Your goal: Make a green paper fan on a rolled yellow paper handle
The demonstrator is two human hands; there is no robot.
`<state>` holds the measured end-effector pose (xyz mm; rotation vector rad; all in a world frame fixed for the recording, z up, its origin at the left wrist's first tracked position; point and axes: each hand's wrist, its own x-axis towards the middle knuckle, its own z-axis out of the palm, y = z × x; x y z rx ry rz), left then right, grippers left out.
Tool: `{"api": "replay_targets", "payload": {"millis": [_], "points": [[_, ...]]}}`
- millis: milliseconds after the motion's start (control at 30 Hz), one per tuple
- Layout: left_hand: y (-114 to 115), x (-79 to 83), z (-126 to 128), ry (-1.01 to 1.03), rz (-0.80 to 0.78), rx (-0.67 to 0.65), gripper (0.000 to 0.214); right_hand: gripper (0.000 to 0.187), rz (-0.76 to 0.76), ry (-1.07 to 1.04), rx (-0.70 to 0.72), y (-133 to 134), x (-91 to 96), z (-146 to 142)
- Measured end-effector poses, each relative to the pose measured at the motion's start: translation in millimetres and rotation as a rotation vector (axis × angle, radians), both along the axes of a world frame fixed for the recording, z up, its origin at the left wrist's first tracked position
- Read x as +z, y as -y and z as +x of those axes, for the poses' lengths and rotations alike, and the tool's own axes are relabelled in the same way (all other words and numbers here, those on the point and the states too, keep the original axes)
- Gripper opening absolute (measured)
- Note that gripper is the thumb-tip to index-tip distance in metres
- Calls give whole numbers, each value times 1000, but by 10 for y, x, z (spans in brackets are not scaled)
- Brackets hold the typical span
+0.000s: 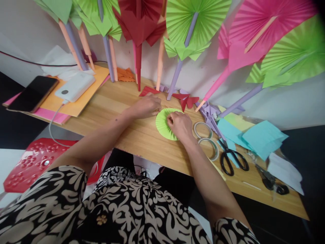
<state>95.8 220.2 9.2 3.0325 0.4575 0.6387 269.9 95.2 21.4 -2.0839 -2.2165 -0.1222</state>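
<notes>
A small round of pleated lime-green paper [160, 124] lies flat on the wooden table. My right hand [180, 126] rests over its right half, thumb and fingers drawn together near the centre of the pleats. Just off the round's upper left edge is my left hand [148, 105], its fingers curled together; whatever may be between them is hidden. Behind the left hand lies a folded red paper piece [147, 90]. Two rolls of tape, one [203, 130] behind the other [208, 149], lie to the right of my right hand.
Large paper fans on rolled-paper handles, such as a green one [195, 23], lean on the wall. Black scissors [232, 159], another pair [274, 184] and turquoise paper [265, 137] lie right. A phone [34, 93] and white power bank [75, 87] sit left, beside a red stool [38, 159].
</notes>
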Motion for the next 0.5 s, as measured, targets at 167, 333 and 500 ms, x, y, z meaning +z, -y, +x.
{"api": "replay_targets", "payload": {"millis": [167,333,500], "points": [[92,-81,135,-13,48,-89,18,22,-12,14,-13,11,32,-11],[117,-142,200,-35,57,-85,23,26,-7,-13,-5,32,60,7],[123,-137,211,-21,37,-84,21,25,22,-27,24,47,61,65]]}}
